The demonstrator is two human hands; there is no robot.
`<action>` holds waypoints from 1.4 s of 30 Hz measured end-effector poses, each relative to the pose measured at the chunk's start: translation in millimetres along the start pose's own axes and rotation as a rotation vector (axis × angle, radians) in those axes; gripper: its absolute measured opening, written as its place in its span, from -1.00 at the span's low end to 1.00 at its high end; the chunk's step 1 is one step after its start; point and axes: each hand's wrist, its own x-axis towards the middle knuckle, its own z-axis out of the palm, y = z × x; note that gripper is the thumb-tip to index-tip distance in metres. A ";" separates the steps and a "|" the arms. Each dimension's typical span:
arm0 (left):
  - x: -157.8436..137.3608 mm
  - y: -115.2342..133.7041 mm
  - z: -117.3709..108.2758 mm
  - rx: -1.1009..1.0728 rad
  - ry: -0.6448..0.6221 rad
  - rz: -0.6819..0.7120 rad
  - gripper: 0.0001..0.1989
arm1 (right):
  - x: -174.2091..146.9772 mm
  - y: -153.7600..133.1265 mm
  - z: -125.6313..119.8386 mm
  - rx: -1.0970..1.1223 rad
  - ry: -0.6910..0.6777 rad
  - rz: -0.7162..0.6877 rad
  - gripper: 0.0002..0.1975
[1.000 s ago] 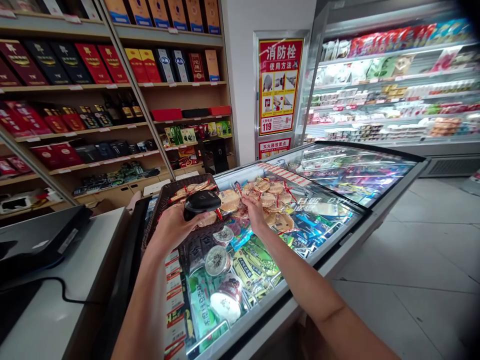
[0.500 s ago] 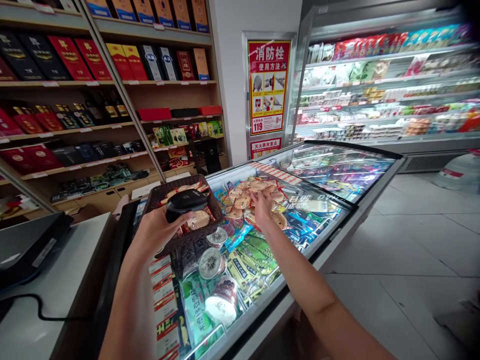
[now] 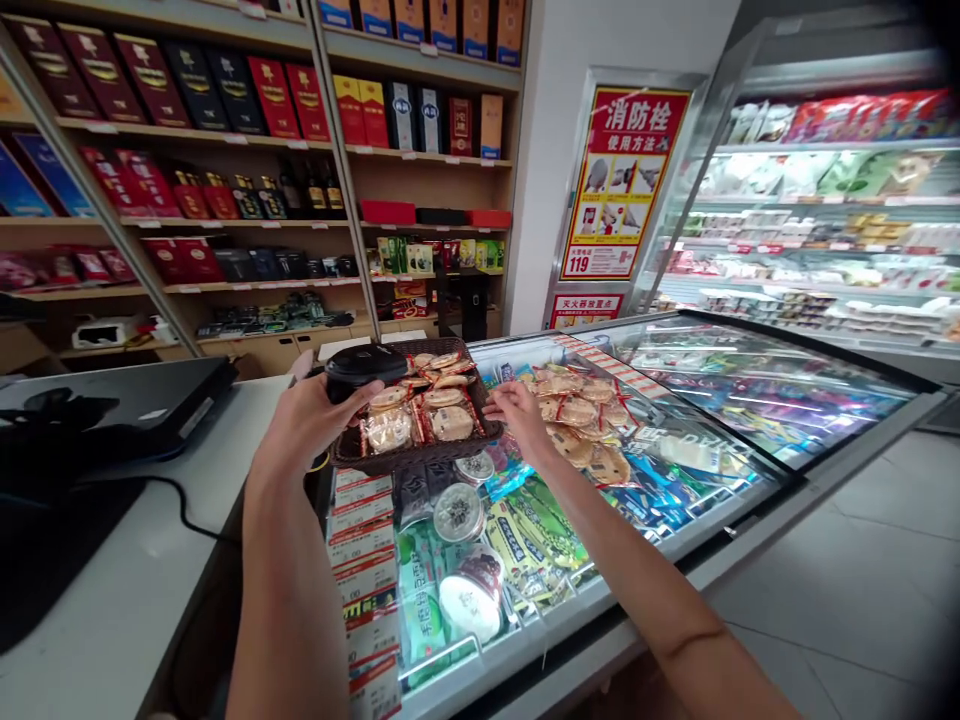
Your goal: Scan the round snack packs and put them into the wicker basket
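My left hand [image 3: 307, 425] grips a rounded black device [image 3: 364, 367], its exact kind unclear, over the back left part of a dark woven basket [image 3: 401, 458]. In that basket lie several round flat baked pieces [image 3: 451, 422] in clear, red-edged wrappers. At the basket's right rim is my right hand [image 3: 519, 415], its fingers curled and pinched; what they hold, if anything, cannot be made out. Just to the right of this hand, more wrapped baked pieces [image 3: 577, 410] are heaped on the glass top of a chest freezer [image 3: 675, 575].
Packaged ices and tubs [image 3: 459, 512] show through the freezer glass. A white counter [image 3: 150, 545] with a black device and cable stands at left. Behind are shelves of boxes [image 3: 274, 95], a red fire-hydrant poster [image 3: 626, 180] and a lit refrigerated display [image 3: 832, 215].
My right hand has left the heap of wrapped baked pieces and moved left to the basket's rim. The black device has shifted toward the basket's back left. The view has turned left.
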 end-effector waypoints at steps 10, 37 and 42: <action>-5.4 -18.9 -20.7 0.070 0.005 0.021 -0.44 | 36.6 9.2 122.6 -1.315 -0.513 0.023 -0.58; -10.9 40.4 61.0 0.205 -0.335 0.299 -0.57 | -7.2 1.2 -58.9 0.085 0.152 0.036 -0.70; -13.1 48.4 68.6 0.289 -0.341 0.322 -0.51 | -6.8 -1.5 -58.8 0.008 0.157 0.000 -0.72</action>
